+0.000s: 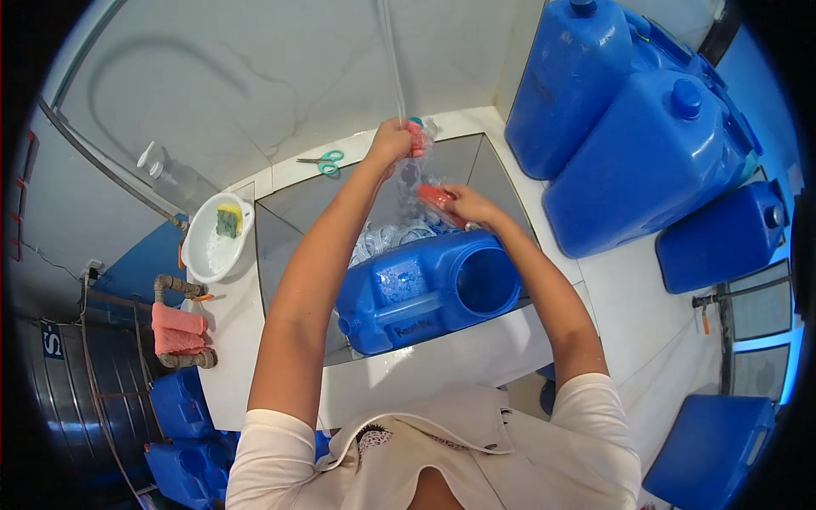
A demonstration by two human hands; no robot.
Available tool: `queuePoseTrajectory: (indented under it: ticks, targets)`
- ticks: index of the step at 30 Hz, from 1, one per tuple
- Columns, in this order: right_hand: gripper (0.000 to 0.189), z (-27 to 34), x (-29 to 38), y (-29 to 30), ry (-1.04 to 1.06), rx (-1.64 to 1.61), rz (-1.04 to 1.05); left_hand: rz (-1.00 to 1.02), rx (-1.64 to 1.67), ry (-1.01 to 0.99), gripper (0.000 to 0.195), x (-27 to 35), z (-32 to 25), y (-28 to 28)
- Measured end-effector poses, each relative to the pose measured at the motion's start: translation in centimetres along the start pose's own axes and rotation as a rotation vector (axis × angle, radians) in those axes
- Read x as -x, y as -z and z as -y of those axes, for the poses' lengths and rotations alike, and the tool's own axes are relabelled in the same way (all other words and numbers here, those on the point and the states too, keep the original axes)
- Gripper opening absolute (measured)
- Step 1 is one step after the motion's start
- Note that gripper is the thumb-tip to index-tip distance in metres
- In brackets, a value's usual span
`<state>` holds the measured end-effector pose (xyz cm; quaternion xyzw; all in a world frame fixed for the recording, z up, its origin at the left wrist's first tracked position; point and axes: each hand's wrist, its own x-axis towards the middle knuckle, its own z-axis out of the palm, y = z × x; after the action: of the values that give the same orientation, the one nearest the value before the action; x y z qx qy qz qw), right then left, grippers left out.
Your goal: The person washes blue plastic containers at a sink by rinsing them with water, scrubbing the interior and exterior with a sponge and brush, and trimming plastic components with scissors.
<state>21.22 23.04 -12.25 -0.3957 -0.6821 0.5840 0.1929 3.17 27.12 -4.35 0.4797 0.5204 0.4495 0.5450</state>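
Observation:
My left hand (392,141) grips a pinkish-red object (415,139) at the back of the sink, its kind unclear under splashing water. A thin clear line (396,70), a hose or a water stream, comes down from above to that hand. In my right hand (470,206) is a red object (437,196), perhaps a brush, partly covered by the fingers and water. A blue plastic jug (408,287) lies on its side nearer to me, its wide round opening facing up to the right. Whitish-blue wet strands (392,241) bunch up behind the jug.
Teal-handled scissors (327,162) lie on the sink's back ledge (363,143). To the left are a white basin (197,255) with a sponge (229,222), a pump bottle (175,182) and a pink cloth (178,328) on a pipe. Several large blue jugs (637,159) crowd the right counter.

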Motion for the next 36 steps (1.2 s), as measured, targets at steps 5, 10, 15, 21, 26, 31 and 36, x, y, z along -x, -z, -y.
queuePoseTrajectory:
  ticks: [5,10,15,21,26,31,36]
  targets:
    - [0.044,-1.9,-0.5,-2.2,0.003,0.072,-0.117,0.019,0.018,0.1,0.011,1.3,0.4,1.0]
    - [0.036,-1.2,-2.5,-6.6,0.125,0.368,-0.1,-0.049,-0.341,0.062,0.019,7.1,3.3,6.8]
    - [0.03,0.0,-2.9,-7.9,-0.015,0.448,-0.024,-0.15,-0.616,0.001,0.031,21.7,9.0,16.8]
    - [0.028,-0.8,-2.6,-7.9,0.012,0.454,-0.066,-0.211,-0.413,0.247,0.029,32.3,11.7,12.3]
    - [0.033,-0.3,-3.1,-7.5,-0.056,0.363,0.101,-0.385,-0.432,0.482,0.033,31.9,11.2,10.9]
    - [0.032,-0.7,-2.7,-7.8,0.055,0.295,-0.005,-0.47,-0.545,0.345,0.033,32.1,13.4,10.0]
    - [0.029,-1.1,-2.8,-7.7,-0.008,0.3,0.032,-0.267,-0.888,-0.465,0.035,33.2,13.0,11.0]
